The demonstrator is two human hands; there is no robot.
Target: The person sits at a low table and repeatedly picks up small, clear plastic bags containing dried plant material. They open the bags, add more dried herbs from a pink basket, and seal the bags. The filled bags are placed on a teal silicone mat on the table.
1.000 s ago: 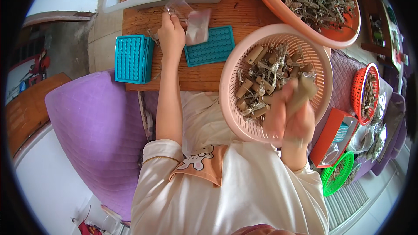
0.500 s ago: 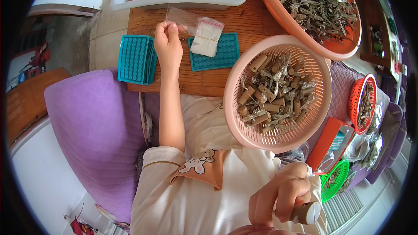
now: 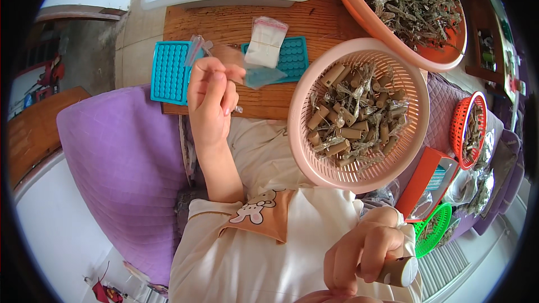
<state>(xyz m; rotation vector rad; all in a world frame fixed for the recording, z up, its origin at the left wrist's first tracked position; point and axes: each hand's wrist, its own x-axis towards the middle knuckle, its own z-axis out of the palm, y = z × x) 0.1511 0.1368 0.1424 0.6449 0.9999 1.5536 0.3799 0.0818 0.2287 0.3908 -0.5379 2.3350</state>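
At five o'clock my right fingers (image 3: 375, 248) are gripping a brown tube (image 3: 394, 272); at ten, my left fingers (image 3: 215, 87) are pinching clear plastic (image 3: 263, 78).

Cream short-sleeved top (image 3: 236, 269) with an orange-brown patch (image 3: 277, 223) on the front, white cartoon rabbit (image 3: 255, 217) across it.

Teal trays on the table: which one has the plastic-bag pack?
The teal tray right of the left hand, partly covered by the pack; the leftmost tray carries none.
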